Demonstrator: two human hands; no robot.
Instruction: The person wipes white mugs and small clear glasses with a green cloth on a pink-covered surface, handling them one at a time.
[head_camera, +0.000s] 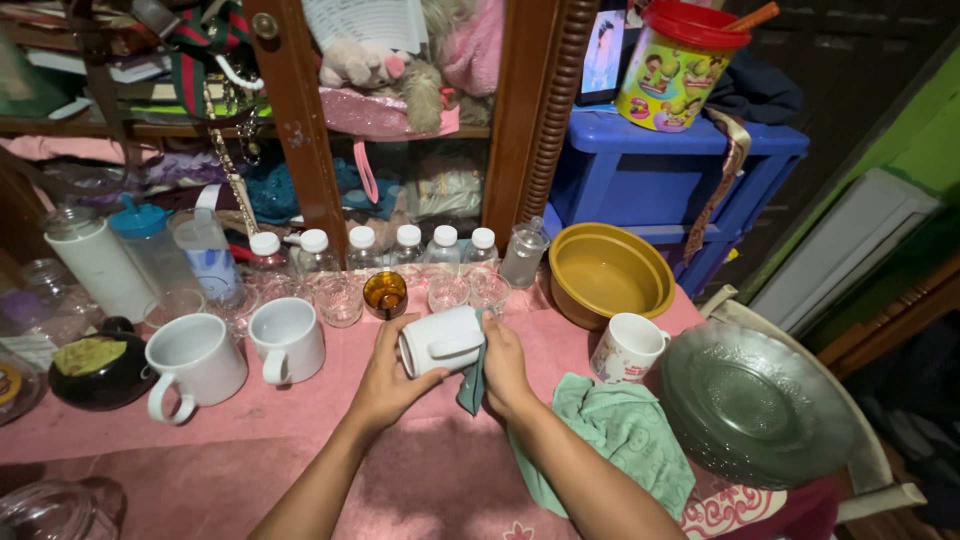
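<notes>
My left hand (385, 378) grips a white mug (441, 340) lying on its side, its handle facing up. My right hand (505, 368) presses a teal-green cloth (472, 385) against the mug's open end. The cloth's other part (620, 435) lies bunched on the pink tablecloth (300, 420) to the right of my forearm.
Two white mugs (195, 360) (288, 340) stand at left, a printed mug (627, 348) at right. Small glasses (340, 300), an amber glass (385, 293) and capped bottles (405, 245) line the back. A yellow-brown bowl (608, 272), green glass plates (752, 400) and a blue drawer unit (670, 180) sit to the right.
</notes>
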